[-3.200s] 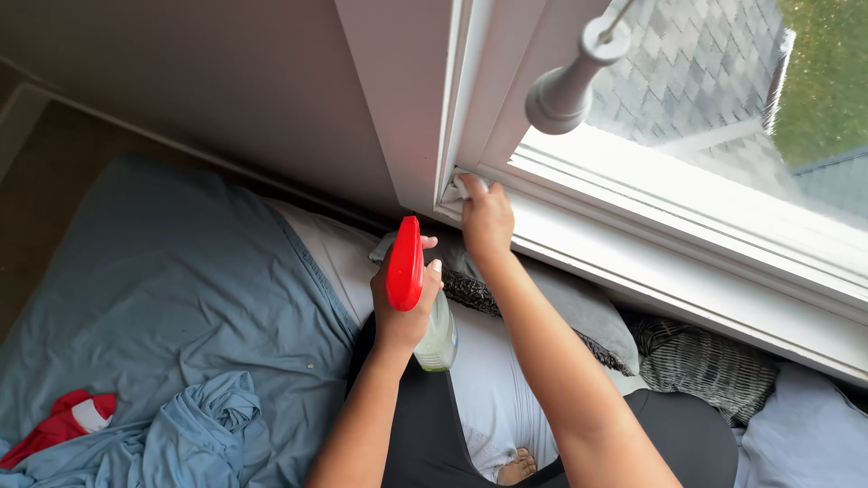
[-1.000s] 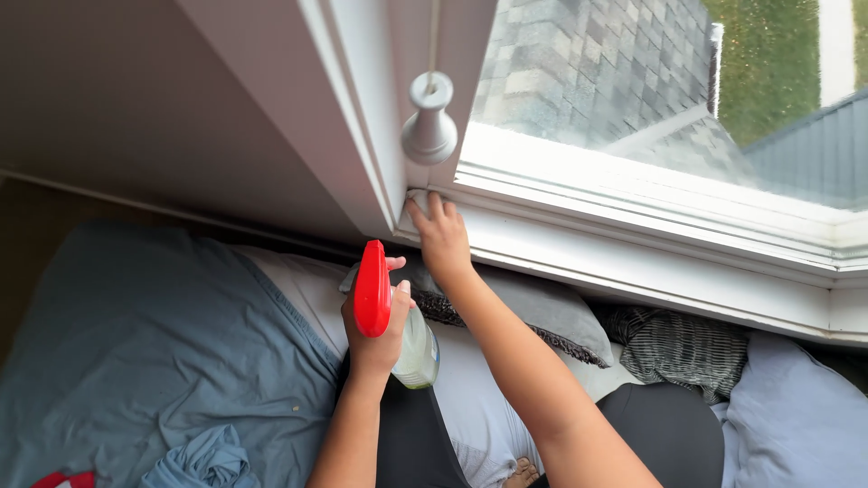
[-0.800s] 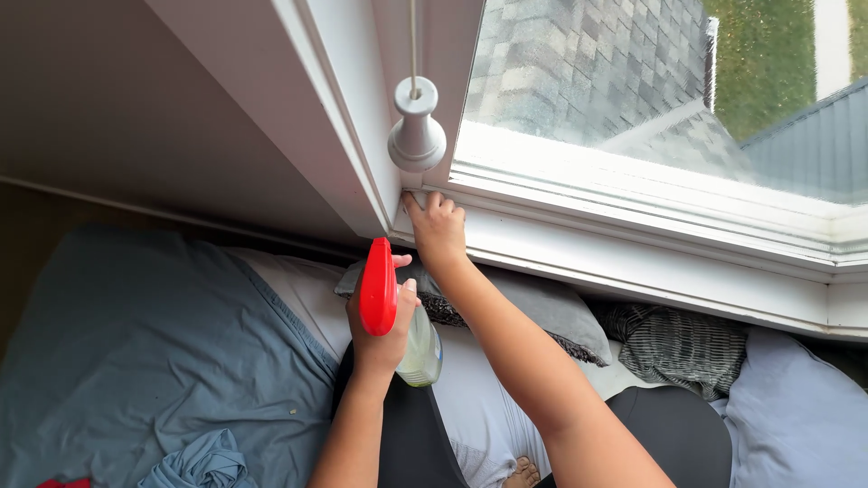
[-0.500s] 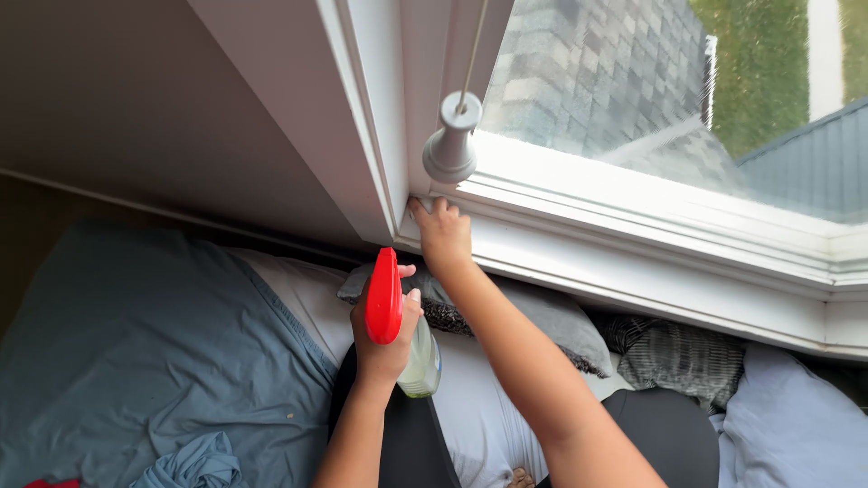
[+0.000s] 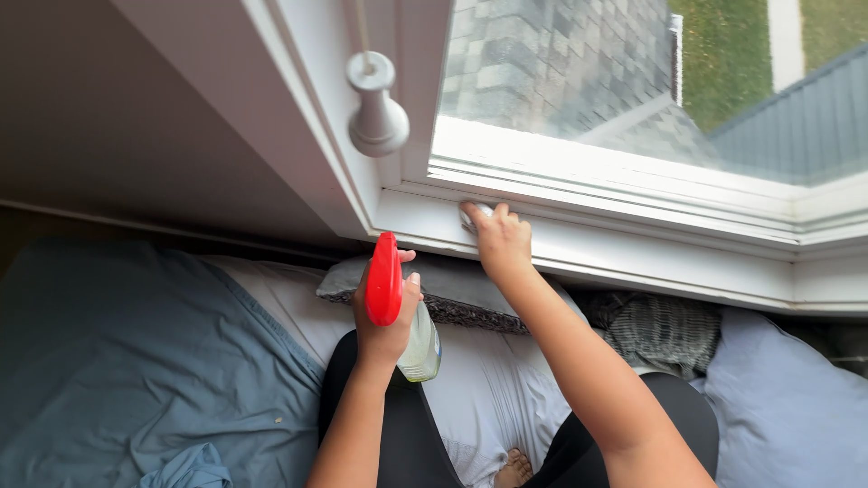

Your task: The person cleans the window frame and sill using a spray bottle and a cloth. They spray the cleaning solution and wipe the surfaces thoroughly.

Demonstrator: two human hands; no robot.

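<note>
The right hand (image 5: 500, 242), arm stretched far, presses a white cloth (image 5: 474, 213) on the window sill (image 5: 633, 253); the left hand (image 5: 387, 316) is clamped around a spray bottle (image 5: 398, 307), held upright

A grey blind-cord knob (image 5: 378, 119) hangs above and left of the grip. Below it lie a grey fringed pillow (image 5: 452, 294), a blue sheet (image 5: 136, 361) (rumpled) and a dark woven cushion (image 5: 665, 330).
</note>
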